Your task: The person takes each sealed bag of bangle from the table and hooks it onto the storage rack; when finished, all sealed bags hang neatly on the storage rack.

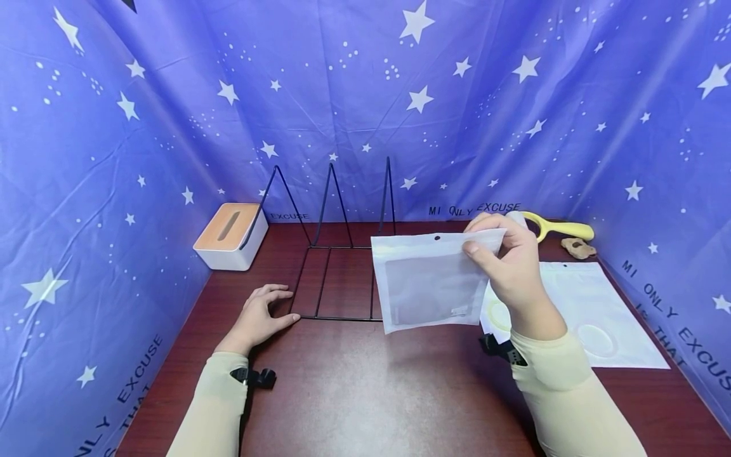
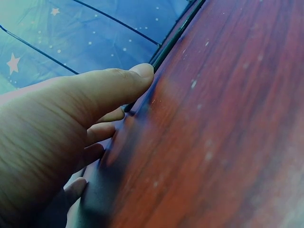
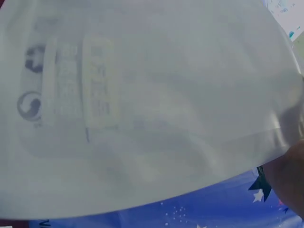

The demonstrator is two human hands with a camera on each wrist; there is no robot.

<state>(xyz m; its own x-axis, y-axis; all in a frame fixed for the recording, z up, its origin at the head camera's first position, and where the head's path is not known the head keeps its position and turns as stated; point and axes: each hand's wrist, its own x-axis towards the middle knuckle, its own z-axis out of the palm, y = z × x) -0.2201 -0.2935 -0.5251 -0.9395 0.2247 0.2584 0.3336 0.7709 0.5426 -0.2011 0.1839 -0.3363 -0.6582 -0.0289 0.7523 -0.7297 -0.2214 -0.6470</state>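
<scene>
In the head view my right hand (image 1: 508, 266) pinches a translucent white zip pouch (image 1: 431, 285) by its top right corner, thumb in front and fingers behind. The pouch hangs above the table with a small hang hole at its top edge. Faint printed marks show through the pouch (image 3: 166, 104) in the right wrist view. My left hand (image 1: 263, 317) rests at the front left corner of a black wire rack (image 1: 342, 318). Its thumb (image 2: 137, 76) touches the front bar, and the other fingers lie loosely by the side bar. The pouch hides the rack's right part.
A white tissue box (image 1: 228, 251) with a wooden lid stands back left. On the right lie a flat white bag (image 1: 571, 298) with a ring shape showing on it, a yellow-handled tool (image 1: 571, 228) and a small brown piece (image 1: 579, 247). Starry blue curtains surround the table.
</scene>
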